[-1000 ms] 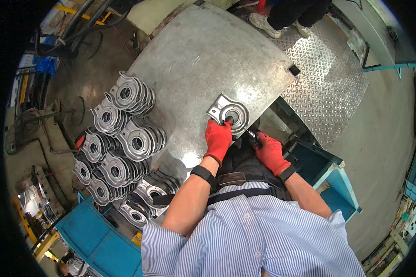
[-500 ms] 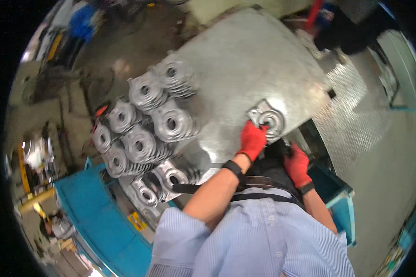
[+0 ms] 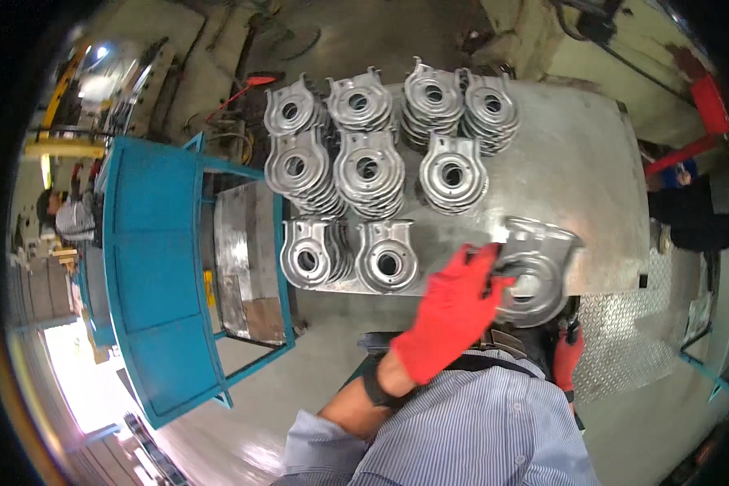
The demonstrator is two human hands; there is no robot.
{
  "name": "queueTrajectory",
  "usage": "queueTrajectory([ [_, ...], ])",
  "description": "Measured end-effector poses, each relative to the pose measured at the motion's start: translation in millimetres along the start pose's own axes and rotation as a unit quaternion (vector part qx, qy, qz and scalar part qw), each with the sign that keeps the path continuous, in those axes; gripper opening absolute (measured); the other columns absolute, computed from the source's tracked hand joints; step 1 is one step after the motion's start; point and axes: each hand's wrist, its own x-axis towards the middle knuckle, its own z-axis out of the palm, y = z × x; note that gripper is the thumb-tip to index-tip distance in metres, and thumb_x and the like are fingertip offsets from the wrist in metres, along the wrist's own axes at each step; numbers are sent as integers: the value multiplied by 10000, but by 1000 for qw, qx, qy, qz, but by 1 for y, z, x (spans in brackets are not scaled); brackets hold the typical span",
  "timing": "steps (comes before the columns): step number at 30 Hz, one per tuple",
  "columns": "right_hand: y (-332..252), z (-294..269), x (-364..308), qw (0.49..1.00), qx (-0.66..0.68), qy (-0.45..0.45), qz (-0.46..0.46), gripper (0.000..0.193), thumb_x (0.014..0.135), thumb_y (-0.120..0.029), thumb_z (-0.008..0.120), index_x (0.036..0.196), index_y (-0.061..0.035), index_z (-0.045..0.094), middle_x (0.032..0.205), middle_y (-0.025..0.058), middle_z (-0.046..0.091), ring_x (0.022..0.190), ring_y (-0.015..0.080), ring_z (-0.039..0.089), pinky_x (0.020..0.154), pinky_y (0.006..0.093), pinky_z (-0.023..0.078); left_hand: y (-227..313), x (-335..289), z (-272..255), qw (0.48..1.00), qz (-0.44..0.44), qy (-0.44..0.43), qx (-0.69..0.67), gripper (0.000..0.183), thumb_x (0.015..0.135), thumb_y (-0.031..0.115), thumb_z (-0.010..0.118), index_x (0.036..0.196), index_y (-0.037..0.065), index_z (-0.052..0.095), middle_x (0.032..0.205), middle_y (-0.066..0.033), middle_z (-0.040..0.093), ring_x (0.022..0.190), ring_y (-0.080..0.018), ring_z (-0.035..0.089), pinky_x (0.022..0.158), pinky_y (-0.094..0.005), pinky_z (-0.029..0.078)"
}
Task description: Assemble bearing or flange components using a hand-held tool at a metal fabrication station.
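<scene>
My left hand (image 3: 452,312), in a red glove, grips the left side of a stamped metal bracket (image 3: 543,283). The bracket has a round dished body with a centre hole and a flat flanged end. It is slightly blurred and appears raised over the near edge of the metal table (image 3: 575,170). Low beside the bracket is my right hand (image 3: 568,356), also red-gloved. Its fingers are dark and partly hidden, so their grip is unclear. Stacks of similar brackets (image 3: 368,168) stand left of my left hand, the nearest one (image 3: 388,259) at the table's front edge.
To the left stands a blue metal frame cart (image 3: 158,275). A red bar (image 3: 688,150) and dark machinery lie past the table's right end. Diamond-pattern floor plate (image 3: 624,340) is at the lower right.
The view has turned and shifted toward the stacks. My left hand has lifted a bracket from near the table edge. My right hand now shows less, beside the bracket.
</scene>
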Motion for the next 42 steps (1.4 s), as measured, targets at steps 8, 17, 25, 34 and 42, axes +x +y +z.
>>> queueTrajectory([
  [8,-35,16,5,997,-12,-51,-49,363,849,-87,586,1182,44,526,1079,183,620,1005,242,579,891,333,422,-119,-45,-145,907,-67,304,282,386,802,199,641,1138,18,583,1039,-247,580,913,-403,584,770,-413,473],
  [17,-14,15,9,998,-1,-39,-58,426,843,-166,629,1188,58,517,1117,214,598,1047,293,566,910,360,417,-167,-28,-209,930,-113,185,297,407,768,177,659,1158,96,580,1061,-186,556,900,-346,585,768,-403,469],
  [25,-6,16,4,998,-39,-23,-44,476,838,-192,642,1213,63,497,1141,227,582,1074,319,550,930,373,410,-196,-37,-204,915,-130,197,328,397,778,162,628,1172,162,578,1088,-191,542,912,-342,585,767,-393,480],
  [34,-42,18,-1,997,-63,16,-51,373,800,-149,638,1110,44,563,1018,258,608,973,363,586,849,396,449,-158,-31,-194,927,-58,294,227,416,798,109,628,1201,45,552,1081,-186,556,1009,-310,558,845,-365,455],
  [42,-61,18,-3,998,29,-24,-57,325,786,-201,688,1039,-15,603,866,205,643,837,315,645,710,374,484,-67,-23,-97,934,173,51,308,421,777,264,650,1112,24,562,970,-176,614,860,-351,596,744,-450,481],
])
